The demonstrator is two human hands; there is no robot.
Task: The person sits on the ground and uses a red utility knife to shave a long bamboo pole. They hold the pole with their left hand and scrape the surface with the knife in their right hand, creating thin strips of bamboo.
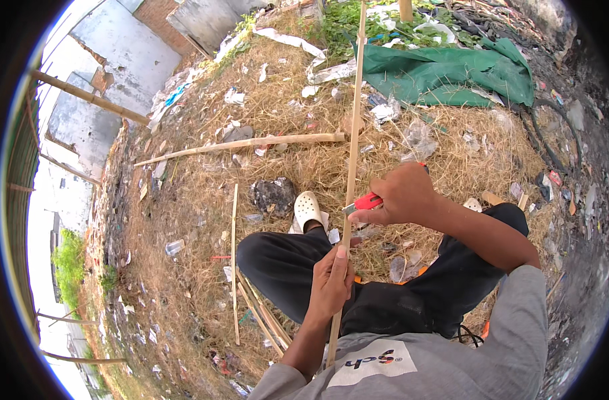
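A long, pale bamboo strip runs from my lap up past the top of the view. My left hand is closed round its lower part, with the thumb lying along it. In my right hand is a red utility knife, gripped in the fist. Its blade points left and meets the strip, a little above my left hand; whether it cuts in, I cannot tell. My right thumb rests beside the strip, just under the blade.
On the dry grass at left lie a bamboo pole, a thin strip and several split pieces. A dark stone sits near my cream clog. Green sheeting lies beyond, among scattered litter.
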